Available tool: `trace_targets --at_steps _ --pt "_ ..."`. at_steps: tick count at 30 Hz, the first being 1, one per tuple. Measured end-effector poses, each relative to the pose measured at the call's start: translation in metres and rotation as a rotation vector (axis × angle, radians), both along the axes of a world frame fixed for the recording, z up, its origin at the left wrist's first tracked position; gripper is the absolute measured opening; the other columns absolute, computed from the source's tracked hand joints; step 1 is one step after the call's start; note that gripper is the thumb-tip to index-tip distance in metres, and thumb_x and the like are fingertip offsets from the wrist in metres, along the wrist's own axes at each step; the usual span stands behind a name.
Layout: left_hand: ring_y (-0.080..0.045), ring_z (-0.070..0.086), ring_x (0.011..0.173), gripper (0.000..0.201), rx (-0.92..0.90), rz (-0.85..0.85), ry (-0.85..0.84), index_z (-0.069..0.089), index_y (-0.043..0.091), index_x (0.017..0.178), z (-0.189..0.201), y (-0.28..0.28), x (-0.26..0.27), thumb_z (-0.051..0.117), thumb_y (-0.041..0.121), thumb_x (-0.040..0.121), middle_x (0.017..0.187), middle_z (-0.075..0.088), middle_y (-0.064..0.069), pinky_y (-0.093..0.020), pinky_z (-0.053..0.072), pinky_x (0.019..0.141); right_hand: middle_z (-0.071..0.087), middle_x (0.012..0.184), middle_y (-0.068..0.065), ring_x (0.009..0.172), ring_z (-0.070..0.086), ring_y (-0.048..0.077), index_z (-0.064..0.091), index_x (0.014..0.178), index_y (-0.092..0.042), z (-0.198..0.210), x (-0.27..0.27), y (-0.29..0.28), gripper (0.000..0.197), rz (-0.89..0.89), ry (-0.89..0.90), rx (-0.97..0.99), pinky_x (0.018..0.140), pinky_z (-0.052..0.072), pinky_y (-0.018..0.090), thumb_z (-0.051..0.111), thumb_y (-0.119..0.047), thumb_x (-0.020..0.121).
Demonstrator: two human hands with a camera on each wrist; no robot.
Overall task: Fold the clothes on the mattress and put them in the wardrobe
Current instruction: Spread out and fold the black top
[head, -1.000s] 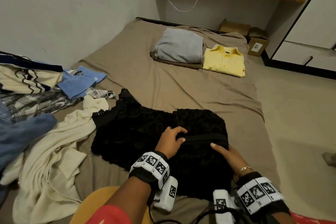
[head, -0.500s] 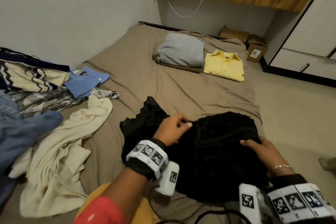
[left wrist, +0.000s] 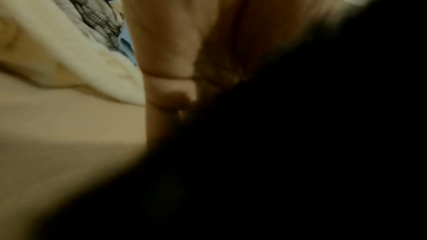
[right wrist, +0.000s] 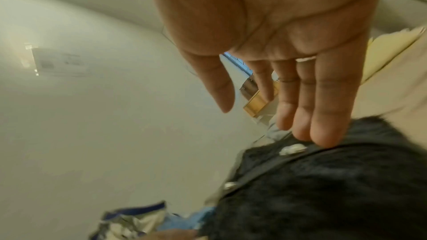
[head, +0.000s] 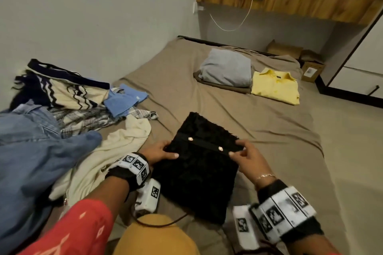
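Left hand [head: 160, 152]: thumb lies on top of the black top [head: 199, 172] at its left edge, the other fingers tucked beneath, so the edge is pinched between them. Left wrist view is blurred and mostly dark cloth; the hand [left wrist: 180, 43] shows only as a palm against black fabric, and finger spread cannot be read there.

Right hand [head: 247, 156]: fingers [right wrist: 323, 112] straight and close together, thumb held apart. Right wrist view shows the fingertips touching the dark band [head: 205, 144] at the garment's right edge, with no curl round the cloth. In the head view the thumb looks to rest on the band near a pale button [head: 220, 148], though the contact is hard to confirm.

Garment: folded into a compact rectangle, lying on the mattress [head: 238, 122] in front of the person, band running across it with 2 pale buttons facing up. Cream cloth [head: 116, 151] lies just beside it on the left.

Change against 0.5 s ago: the top was then a loose spread heap with a lace edge trailing left; it is now tidied into the rectangle and the lace edge is out of sight. Left hand has gone from gripping the heap's upper middle to the left edge. Right hand has gone from lying flat on the right side to the band end.

Far end of mattress: folded grey [head: 228, 71] and yellow shirt [head: 275, 86], side by side.
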State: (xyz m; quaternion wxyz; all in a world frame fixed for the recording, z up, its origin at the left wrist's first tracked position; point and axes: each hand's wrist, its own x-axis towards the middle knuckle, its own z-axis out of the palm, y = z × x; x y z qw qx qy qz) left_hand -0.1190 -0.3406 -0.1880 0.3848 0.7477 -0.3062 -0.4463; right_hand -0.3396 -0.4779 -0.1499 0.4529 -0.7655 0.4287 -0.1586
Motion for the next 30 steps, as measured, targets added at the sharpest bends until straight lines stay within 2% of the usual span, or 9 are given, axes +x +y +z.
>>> trace_targets --at_steps 3,6,10,13,15,17,19,24,30 --pt "-0.021 0.056 0.097 0.058 -0.109 0.116 0.09 0.046 0.006 0.119 -0.005 -0.002 0.001 0.072 0.01 0.068 0.103 0.059 -0.008 -0.022 0.049 0.08 0.052 0.126 0.01 0.118 0.049 0.023 0.043 0.137 -0.018 -0.023 -0.032 -0.01 0.058 0.172 0.139 -0.372 0.103 0.036 0.031 0.052 -0.037 0.083" --pt "-0.019 0.058 0.082 0.048 -0.183 0.181 0.122 0.038 0.013 0.118 -0.01 -0.001 0.002 0.061 -0.009 0.082 0.093 0.059 -0.011 -0.017 0.052 0.064 0.018 0.153 0.007 0.142 0.014 0.022 0.008 0.141 -0.05 -0.043 -0.033 0.001 0.07 0.427 0.179 -0.485 0.113 0.013 0.028 0.029 -0.065 0.076" --pt "-0.022 0.048 0.098 0.061 -0.083 0.078 -0.412 0.036 0.018 0.124 -0.006 0.002 -0.001 0.072 0.004 0.077 0.093 0.05 -0.002 -0.025 0.043 0.08 -0.022 0.149 -0.002 0.143 -0.008 0.019 -0.003 0.144 -0.04 -0.065 -0.019 0.011 0.08 0.559 0.378 -0.472 0.116 0.013 0.035 0.026 -0.072 0.076" --pt "-0.014 0.042 0.089 0.049 -0.214 -0.039 -0.764 0.049 0.025 0.119 0.012 -0.002 -0.002 0.072 0.012 0.078 0.091 0.049 0.003 -0.026 0.036 0.08 0.027 0.145 0.006 0.133 0.029 0.019 0.03 0.144 -0.016 -0.071 -0.023 0.005 0.069 0.156 0.035 -0.242 0.11 0.031 0.04 0.063 -0.032 0.085" --pt "-0.013 0.048 0.076 0.029 -0.257 -0.188 -0.607 0.052 0.027 0.11 0.021 -0.008 -0.007 0.062 0.014 0.087 0.083 0.052 0.005 -0.018 0.04 0.068 0.055 0.103 0.006 0.095 0.06 0.023 0.05 0.122 -0.004 -0.072 -0.024 -0.002 0.042 -0.193 -0.108 0.153 0.079 0.053 0.04 0.063 -0.022 0.087" --pt "-0.01 0.05 0.075 0.027 -0.135 -0.29 -0.43 0.046 0.027 0.12 0.019 -0.014 -0.011 0.052 0.021 0.094 0.085 0.05 0.004 -0.015 0.046 0.058 0.054 0.066 0.002 0.055 0.055 0.016 0.054 0.086 -0.004 -0.067 -0.019 -0.003 0.021 -0.322 -0.218 0.604 0.048 0.048 0.027 0.058 -0.024 0.091" --pt "-0.008 0.05 0.078 0.036 -0.025 -0.272 -0.324 0.037 0.024 0.132 0.014 -0.019 -0.011 0.044 0.028 0.097 0.088 0.049 0.002 -0.021 0.05 0.056 0.058 0.062 0.003 0.058 0.054 0.017 0.056 0.08 -0.01 -0.061 -0.01 -0.005 0.022 -0.337 -0.274 0.807 0.053 0.046 0.025 0.059 -0.03 0.089" --pt "-0.01 0.047 0.076 0.035 0.019 -0.112 -0.148 0.038 0.021 0.13 0.014 -0.024 -0.014 0.032 0.037 0.099 0.088 0.048 -0.001 -0.03 0.051 0.061 0.067 0.11 0.015 0.101 0.063 0.029 0.06 0.115 -0.005 -0.056 0.025 0.008 0.039 -0.21 -0.356 0.774 0.091 0.049 0.04 0.07 -0.009 0.078" --pt "-0.019 0.055 0.091 0.052 -0.021 0.009 0.118 0.045 0.02 0.111 0.04 -0.042 -0.03 0.022 0.061 0.09 0.097 0.057 -0.011 -0.041 0.054 0.067 0.061 0.102 0.014 0.097 0.059 0.028 0.053 0.114 -0.002 -0.006 0.027 -0.019 0.043 -0.022 -0.268 0.288 0.083 0.048 0.035 0.059 0.015 0.076"
